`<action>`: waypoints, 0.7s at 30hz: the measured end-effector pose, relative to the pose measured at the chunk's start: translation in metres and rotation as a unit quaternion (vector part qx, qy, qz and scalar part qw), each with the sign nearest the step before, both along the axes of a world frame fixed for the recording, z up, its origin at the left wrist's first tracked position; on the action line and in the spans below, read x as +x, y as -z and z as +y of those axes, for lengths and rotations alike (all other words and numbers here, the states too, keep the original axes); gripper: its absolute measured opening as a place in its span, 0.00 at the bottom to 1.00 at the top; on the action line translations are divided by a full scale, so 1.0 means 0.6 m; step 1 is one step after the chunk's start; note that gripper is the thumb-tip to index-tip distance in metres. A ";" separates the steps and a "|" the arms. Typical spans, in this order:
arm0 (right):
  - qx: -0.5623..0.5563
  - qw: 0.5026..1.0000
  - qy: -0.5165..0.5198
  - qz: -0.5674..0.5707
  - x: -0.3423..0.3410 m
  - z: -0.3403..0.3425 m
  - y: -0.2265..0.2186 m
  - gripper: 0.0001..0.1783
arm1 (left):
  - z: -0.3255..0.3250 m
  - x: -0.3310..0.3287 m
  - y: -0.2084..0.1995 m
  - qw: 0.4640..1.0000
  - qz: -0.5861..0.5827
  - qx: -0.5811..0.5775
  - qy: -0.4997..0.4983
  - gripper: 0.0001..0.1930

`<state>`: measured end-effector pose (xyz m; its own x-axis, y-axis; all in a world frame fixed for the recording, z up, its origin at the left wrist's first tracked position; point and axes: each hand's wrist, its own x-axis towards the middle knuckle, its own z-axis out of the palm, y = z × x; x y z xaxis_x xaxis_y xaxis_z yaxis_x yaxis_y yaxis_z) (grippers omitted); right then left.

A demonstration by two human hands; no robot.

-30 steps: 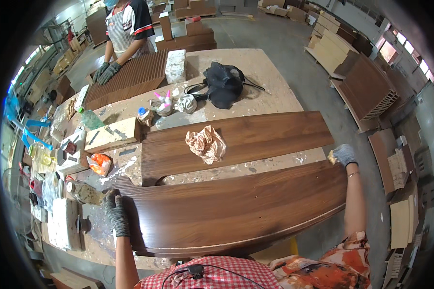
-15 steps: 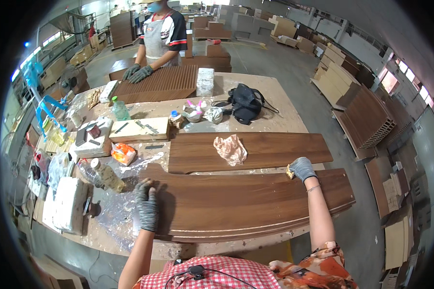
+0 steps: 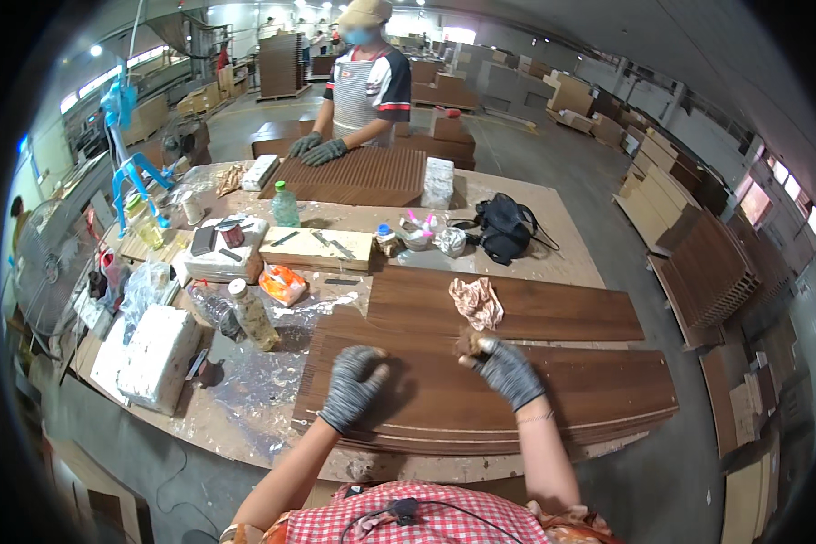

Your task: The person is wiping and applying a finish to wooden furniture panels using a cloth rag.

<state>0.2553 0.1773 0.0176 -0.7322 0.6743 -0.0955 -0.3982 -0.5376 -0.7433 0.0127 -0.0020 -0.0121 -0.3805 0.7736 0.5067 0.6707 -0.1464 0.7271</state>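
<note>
While your left hand (image 3: 355,388) is curling its fingers loosely inward at the centre of the head view, the palm side is facing away, so I cannot tell whether it is grasping anything. Your right hand (image 3: 510,372), just right of centre, is pinching a small brown wad (image 3: 470,343) that your fingers are partly covering; whether the wad is touching the near boards (image 3: 598,385), I cannot tell. Those boards are lying stacked across the lower centre, their layers blurring too much to count, and your two forearms (image 3: 548,453) are hiding parts of the front edge. Behind them, one far board (image 3: 562,313) is lying partly hidden under one crumpled pink cloth (image 3: 476,304). At left, one green bottle (image 3: 285,208) and one white-capped bottle (image 3: 254,317) are standing. At upper centre, a co-worker's two gloved hands (image 3: 325,152) are resting on ribbed brown panels (image 3: 354,179).
</note>
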 end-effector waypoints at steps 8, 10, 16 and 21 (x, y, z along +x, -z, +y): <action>-0.098 0.995 -0.031 -0.001 -0.106 -0.126 0.070 0.18 | -0.006 0.057 -0.006 0.997 -0.030 -0.064 0.013 0.28; -0.029 0.998 -0.027 -0.058 -0.116 -0.134 0.068 0.19 | -0.003 0.051 0.015 0.995 -0.077 -0.065 0.016 0.26; 0.012 0.991 -0.077 -0.110 -0.136 -0.132 0.055 0.22 | -0.015 0.059 0.007 0.988 -0.155 -0.017 -0.007 0.24; 0.002 0.981 -0.172 -0.094 -0.150 -0.091 0.033 0.19 | -0.008 0.063 0.037 0.953 -0.302 0.015 -0.013 0.21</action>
